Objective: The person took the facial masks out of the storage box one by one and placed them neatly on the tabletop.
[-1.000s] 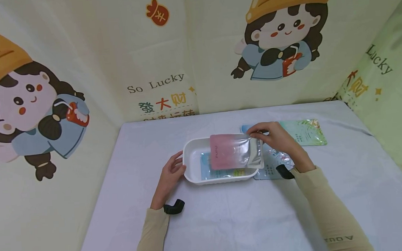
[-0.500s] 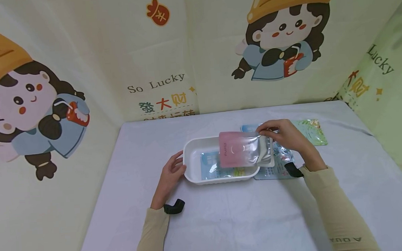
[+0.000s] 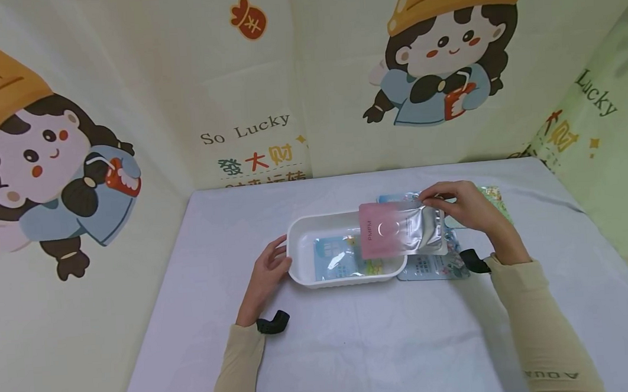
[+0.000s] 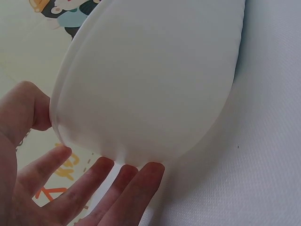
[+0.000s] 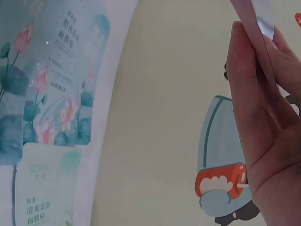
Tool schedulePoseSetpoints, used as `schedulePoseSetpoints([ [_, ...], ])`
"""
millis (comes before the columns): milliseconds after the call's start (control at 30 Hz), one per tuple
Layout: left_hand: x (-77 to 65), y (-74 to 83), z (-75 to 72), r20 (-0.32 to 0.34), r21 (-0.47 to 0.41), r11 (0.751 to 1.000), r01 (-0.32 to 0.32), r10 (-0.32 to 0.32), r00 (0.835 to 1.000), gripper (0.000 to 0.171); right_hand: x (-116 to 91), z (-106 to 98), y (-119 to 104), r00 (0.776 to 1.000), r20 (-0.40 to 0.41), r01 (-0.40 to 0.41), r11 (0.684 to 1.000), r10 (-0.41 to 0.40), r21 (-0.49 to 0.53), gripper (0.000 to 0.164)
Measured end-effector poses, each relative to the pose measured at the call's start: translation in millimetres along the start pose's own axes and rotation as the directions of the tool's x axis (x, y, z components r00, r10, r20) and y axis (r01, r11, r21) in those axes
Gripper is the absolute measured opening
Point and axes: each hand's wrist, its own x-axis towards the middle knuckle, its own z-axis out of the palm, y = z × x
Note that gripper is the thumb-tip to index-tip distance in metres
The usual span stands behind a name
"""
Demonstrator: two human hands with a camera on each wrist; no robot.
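Observation:
A pink and silver foil packet (image 3: 385, 229), marked PMPM, is pinched along its upper edge by my right hand (image 3: 466, 206). It overlaps the right end of a white oblong tray (image 3: 300, 244) in the head view. At the tray's left end my left hand (image 3: 263, 275) holds on, its thumb at the rim and its fingertips (image 4: 153, 169) against the outer wall. Inside the tray lies a light blue packet (image 3: 336, 260), partly covered by the pink one. In the right wrist view only a narrow, edge-on part of the held packet (image 5: 256, 37) shows between thumb and fingers.
Right of the tray lie a blue floral packet (image 3: 430, 268) and, farther back, a green packet (image 3: 498, 201), both partly hidden. Lotus-printed packets (image 5: 66, 89) fill the left of the right wrist view. A white cloth (image 3: 353, 342) covers the table; printed curtains (image 3: 335, 88) stand behind.
My right hand has carried the pink and silver packet rightward and slightly back, uncovering more of the blue packet in the tray. The left hand and tray stay in place.

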Motion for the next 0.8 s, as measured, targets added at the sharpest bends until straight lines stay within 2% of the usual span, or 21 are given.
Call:
schedulePoseSetpoints([
  [200,0.6,0.8,-0.9,0.018,0.002,1.000,0.004,-0.004,1.000,0.056,-5.1,-7.1,6.3,1.000,-0.015,0.008,1.000,-0.008,-0.010,0.022],
  [567,-1.5,-1.2,-1.3,0.016,-0.023,1.000,-0.021,0.022,1.000,0.052,-14.1,-22.9,12.3,0.998,-0.023,-0.062,0.997,0.061,-0.051,0.020],
  [800,-0.4,-2.8,-0.7,0.006,-0.010,1.000,-0.025,0.025,1.000,0.052,-20.5,-31.7,15.7,0.989,-0.013,-0.149,0.987,0.148,-0.053,0.021],
])
